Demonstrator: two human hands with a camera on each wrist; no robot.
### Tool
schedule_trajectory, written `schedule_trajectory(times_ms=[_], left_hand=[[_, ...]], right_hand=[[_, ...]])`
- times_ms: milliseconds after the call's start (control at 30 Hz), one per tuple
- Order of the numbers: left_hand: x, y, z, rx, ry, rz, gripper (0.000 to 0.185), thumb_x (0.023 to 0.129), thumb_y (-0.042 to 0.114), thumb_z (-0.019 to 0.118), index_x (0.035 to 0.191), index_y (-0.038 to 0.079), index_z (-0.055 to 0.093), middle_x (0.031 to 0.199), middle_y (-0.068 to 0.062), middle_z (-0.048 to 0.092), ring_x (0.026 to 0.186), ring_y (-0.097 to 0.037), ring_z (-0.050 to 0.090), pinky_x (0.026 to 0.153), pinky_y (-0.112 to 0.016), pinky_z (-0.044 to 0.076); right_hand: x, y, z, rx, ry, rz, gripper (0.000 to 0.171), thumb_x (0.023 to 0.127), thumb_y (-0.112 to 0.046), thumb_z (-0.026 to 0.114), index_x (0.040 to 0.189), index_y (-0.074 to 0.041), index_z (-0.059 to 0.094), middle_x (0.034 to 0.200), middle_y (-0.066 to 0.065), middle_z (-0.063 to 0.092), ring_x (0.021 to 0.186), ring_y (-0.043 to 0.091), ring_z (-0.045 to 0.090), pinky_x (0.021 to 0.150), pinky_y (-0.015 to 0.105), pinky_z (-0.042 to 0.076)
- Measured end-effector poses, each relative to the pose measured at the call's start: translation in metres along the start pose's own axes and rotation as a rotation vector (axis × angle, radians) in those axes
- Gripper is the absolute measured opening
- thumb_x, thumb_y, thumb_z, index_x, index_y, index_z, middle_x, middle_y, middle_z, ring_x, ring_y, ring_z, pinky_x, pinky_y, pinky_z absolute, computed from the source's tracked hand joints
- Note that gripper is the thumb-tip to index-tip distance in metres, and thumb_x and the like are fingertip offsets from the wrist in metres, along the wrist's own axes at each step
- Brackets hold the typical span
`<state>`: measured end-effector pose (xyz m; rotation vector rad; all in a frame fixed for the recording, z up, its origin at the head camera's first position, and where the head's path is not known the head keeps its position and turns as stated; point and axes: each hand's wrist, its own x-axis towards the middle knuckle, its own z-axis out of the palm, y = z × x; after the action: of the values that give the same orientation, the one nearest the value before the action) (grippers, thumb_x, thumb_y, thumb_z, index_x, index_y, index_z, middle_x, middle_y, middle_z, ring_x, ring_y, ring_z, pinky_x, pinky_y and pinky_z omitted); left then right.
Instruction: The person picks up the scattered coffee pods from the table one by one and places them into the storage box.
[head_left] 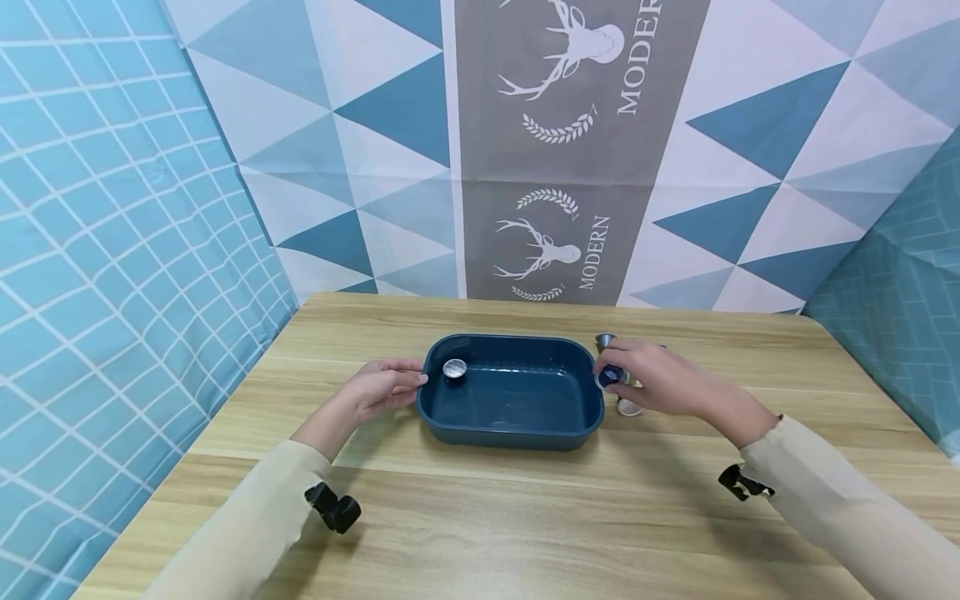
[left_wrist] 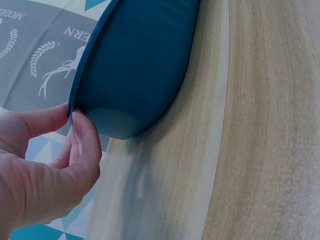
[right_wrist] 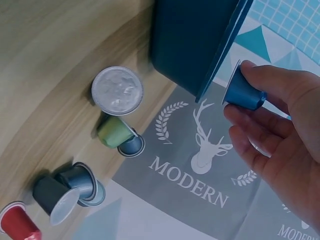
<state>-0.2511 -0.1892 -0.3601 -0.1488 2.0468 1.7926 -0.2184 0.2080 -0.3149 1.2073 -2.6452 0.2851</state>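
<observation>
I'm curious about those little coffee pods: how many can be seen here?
7: one in the blue tray at, a blue one in the right hand at, five on the table beside the tray. More may be hidden.

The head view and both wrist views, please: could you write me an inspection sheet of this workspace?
Surface: wooden table, light grain.
Job's things: blue tray at centre; one foil-topped capsule in its far left corner; a blue capsule at the tray's right rim.
Clutter: loose capsules on the table right of the tray, among them a green capsule, a red capsule and a foil-up capsule.
Hands: left hand pinches the tray's left rim; right hand holds the blue capsule in its fingers.
Cables: nothing seen.
Surroundings: patterned backdrop with deer print.
</observation>
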Motion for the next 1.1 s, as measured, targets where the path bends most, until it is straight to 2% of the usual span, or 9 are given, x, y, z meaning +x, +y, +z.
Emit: schedule_trajectory(times_ms=[200,400,1100], left_hand=[[0.000,0.000,0.000,-0.014,-0.005,0.003,0.045,0.092,0.011,0.063,0.132,-0.003,0.049,0.091,0.006,0.063,0.081,-0.005,0.061,0.074,-0.018,0.054],[0.000,0.000,0.000,-0.015,-0.004,-0.003,0.046,0.092,0.011,0.063,0.133,-0.003,0.049,0.090,0.006,0.064,0.081,-0.005,0.061,0.073,-0.018,0.054],[0.000,0.000,0.000,-0.019,-0.003,-0.007,0.044,0.092,0.011,0.063,0.131,-0.003,0.050,0.090,0.006,0.064,0.081,-0.005,0.061,0.074,-0.018,0.054]], right_hand=[[0.008,0.000,-0.003,-0.002,-0.025,-0.009,0.021,0.080,-0.005,0.076,0.099,-0.008,0.068,0.093,0.000,0.063,0.080,0.008,0.059,0.067,0.024,0.054],[0.016,0.001,-0.007,0.009,-0.041,-0.059,0.021,0.080,-0.005,0.075,0.099,-0.006,0.067,0.095,0.004,0.065,0.083,0.012,0.061,0.072,0.030,0.056],[0.042,-0.005,-0.011,0.050,-0.111,-0.052,0.017,0.083,-0.004,0.072,0.099,-0.006,0.066,0.098,0.007,0.066,0.086,0.014,0.062,0.075,0.031,0.057]])
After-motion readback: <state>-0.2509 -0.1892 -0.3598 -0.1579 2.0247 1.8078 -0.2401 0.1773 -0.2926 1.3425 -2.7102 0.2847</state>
